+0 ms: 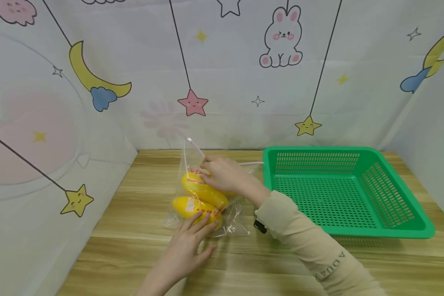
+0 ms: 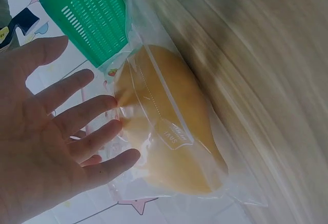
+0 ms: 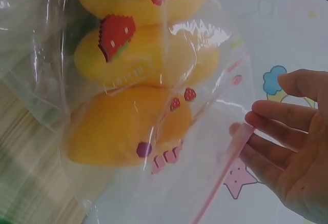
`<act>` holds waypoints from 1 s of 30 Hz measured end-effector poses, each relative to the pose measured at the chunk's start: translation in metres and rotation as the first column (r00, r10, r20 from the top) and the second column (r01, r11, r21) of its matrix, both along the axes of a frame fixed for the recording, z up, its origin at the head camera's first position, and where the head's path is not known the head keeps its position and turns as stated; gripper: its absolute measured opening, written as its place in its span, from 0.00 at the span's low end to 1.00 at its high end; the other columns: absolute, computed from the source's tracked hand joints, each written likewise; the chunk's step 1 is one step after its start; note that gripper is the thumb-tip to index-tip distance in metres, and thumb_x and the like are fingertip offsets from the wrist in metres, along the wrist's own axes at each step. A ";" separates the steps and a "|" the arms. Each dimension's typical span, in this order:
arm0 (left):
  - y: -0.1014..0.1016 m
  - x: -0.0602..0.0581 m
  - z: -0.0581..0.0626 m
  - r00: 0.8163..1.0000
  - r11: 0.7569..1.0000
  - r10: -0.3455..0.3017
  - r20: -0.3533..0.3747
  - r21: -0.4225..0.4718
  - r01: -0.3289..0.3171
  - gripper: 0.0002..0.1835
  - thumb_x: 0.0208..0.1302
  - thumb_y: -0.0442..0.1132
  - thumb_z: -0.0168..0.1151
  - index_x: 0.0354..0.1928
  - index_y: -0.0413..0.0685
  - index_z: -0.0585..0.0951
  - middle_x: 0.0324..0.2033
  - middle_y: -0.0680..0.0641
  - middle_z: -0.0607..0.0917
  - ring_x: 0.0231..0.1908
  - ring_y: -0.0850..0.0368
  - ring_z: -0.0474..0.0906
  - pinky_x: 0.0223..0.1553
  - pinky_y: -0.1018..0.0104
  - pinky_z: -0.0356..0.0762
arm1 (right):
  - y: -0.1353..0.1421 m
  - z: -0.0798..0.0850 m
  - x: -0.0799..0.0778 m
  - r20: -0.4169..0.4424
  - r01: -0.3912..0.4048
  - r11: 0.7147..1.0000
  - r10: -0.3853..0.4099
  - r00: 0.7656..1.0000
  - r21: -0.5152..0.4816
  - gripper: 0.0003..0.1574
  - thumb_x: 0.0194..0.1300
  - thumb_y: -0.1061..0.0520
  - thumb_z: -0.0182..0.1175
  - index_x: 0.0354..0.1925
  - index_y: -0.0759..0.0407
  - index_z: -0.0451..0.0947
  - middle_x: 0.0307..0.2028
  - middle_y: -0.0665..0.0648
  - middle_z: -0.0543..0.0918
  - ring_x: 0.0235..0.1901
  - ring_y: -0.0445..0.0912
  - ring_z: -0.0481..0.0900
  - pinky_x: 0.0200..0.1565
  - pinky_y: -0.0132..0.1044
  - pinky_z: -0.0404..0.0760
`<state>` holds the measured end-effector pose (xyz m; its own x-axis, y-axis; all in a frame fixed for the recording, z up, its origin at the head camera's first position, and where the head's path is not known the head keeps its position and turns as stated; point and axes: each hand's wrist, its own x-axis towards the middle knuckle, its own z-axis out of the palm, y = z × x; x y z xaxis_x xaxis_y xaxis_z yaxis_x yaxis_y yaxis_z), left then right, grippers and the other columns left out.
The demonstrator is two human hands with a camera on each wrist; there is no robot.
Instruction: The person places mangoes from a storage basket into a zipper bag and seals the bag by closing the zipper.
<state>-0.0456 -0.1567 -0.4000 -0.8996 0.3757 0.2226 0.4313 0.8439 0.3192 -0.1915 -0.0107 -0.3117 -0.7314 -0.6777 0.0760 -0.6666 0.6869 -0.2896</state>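
A clear zip bag (image 1: 240, 213) with a pink zip strip (image 3: 225, 180) along its mouth leans on the table, holding several yellow mangoes (image 1: 197, 208). Printed strawberries and hearts show on the plastic. My right hand (image 1: 225, 174) is at the bag's mouth. In the right wrist view its fingers (image 3: 282, 131) take the pink strip between them, one fingertip showing through the plastic, while the thumb stands apart. My left hand (image 1: 186, 244) has its fingers spread, with the tips on the bag's near side over the lowest mango. In the left wrist view those fingertips (image 2: 130, 157) meet the plastic.
A green perforated basket (image 1: 355, 232) stands on the wooden table (image 1: 133, 242), right of the bag and close to my right forearm. A white cloth (image 1: 229, 123) with printed stars, moons and a rabbit hangs behind the table and along both sides.
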 end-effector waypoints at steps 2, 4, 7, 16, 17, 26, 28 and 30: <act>-0.001 -0.001 0.001 1.000 1.000 -0.001 -0.004 -0.006 0.001 0.28 0.55 0.46 0.70 0.60 0.55 0.78 0.63 0.43 0.75 0.67 0.42 0.66 0.63 0.36 0.67 | -0.003 -0.003 0.001 0.006 0.005 1.000 -0.005 1.000 0.016 0.25 0.70 0.48 0.55 0.58 0.60 0.76 0.58 0.56 0.78 0.54 0.50 0.80 0.58 0.42 0.80; -0.001 -0.002 0.001 1.000 1.000 -0.001 -0.012 -0.016 0.001 0.28 0.55 0.46 0.70 0.60 0.55 0.78 0.63 0.42 0.75 0.66 0.41 0.67 0.63 0.37 0.67 | -0.007 -0.007 0.002 0.004 -0.005 1.000 0.005 1.000 0.031 0.25 0.70 0.47 0.55 0.59 0.59 0.75 0.58 0.56 0.78 0.54 0.49 0.80 0.58 0.41 0.80; -0.002 -0.005 0.002 1.000 1.000 0.002 -0.016 -0.029 -0.002 0.27 0.56 0.46 0.69 0.60 0.54 0.78 0.63 0.42 0.76 0.66 0.41 0.67 0.63 0.37 0.67 | -0.013 -0.011 0.004 -0.010 -0.023 0.996 0.024 1.000 0.081 0.28 0.70 0.46 0.55 0.63 0.58 0.72 0.60 0.57 0.76 0.57 0.50 0.78 0.60 0.42 0.78; -0.003 -0.010 0.003 1.000 1.000 0.001 -0.002 -0.011 -0.001 0.24 0.58 0.45 0.68 0.57 0.50 0.79 0.63 0.43 0.75 0.66 0.41 0.68 0.60 0.33 0.68 | -0.023 -0.029 0.010 -0.054 0.021 0.976 -0.009 0.998 0.216 0.39 0.68 0.41 0.55 0.71 0.53 0.60 0.69 0.55 0.65 0.70 0.58 0.62 0.71 0.54 0.63; -0.003 -0.011 0.003 1.000 1.000 0.003 -0.001 -0.005 -0.003 0.23 0.58 0.44 0.68 0.57 0.50 0.80 0.63 0.43 0.76 0.66 0.41 0.68 0.60 0.33 0.68 | -0.023 -0.031 0.010 -0.056 0.028 0.975 -0.016 0.998 0.220 0.39 0.68 0.41 0.56 0.71 0.52 0.60 0.70 0.55 0.65 0.70 0.58 0.60 0.71 0.55 0.62; 0.002 -0.017 0.002 0.999 0.999 0.035 0.034 -0.015 -0.034 0.22 0.60 0.45 0.66 0.56 0.49 0.80 0.64 0.42 0.74 0.68 0.42 0.65 0.59 0.30 0.67 | -0.024 -0.048 0.006 -0.033 0.087 0.979 -0.082 0.996 0.184 0.39 0.68 0.40 0.55 0.71 0.48 0.59 0.71 0.55 0.62 0.74 0.62 0.50 0.71 0.64 0.55; 0.003 -0.019 0.002 0.998 0.999 0.036 0.045 -0.021 -0.035 0.22 0.60 0.44 0.66 0.56 0.48 0.79 0.65 0.42 0.73 0.69 0.42 0.64 0.59 0.29 0.67 | -0.024 -0.050 0.005 -0.027 0.096 0.980 -0.092 0.995 0.174 0.39 0.68 0.40 0.55 0.72 0.48 0.58 0.72 0.55 0.61 0.75 0.63 0.46 0.71 0.65 0.53; 0.003 -0.020 0.003 0.998 0.999 0.035 0.048 -0.021 -0.034 0.22 0.61 0.44 0.66 0.57 0.48 0.79 0.65 0.42 0.73 0.68 0.42 0.65 0.59 0.29 0.67 | -0.024 -0.053 0.005 -0.027 0.102 0.981 -0.099 0.995 0.167 0.40 0.68 0.40 0.55 0.72 0.48 0.56 0.72 0.55 0.61 0.75 0.63 0.43 0.72 0.65 0.51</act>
<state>-0.0658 -0.1536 -0.3975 -0.9218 0.3479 0.1710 0.3860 0.8647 0.3213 -0.1867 -0.0352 -0.3644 -0.7957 -0.6053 -0.0189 -0.5961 0.7883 -0.1526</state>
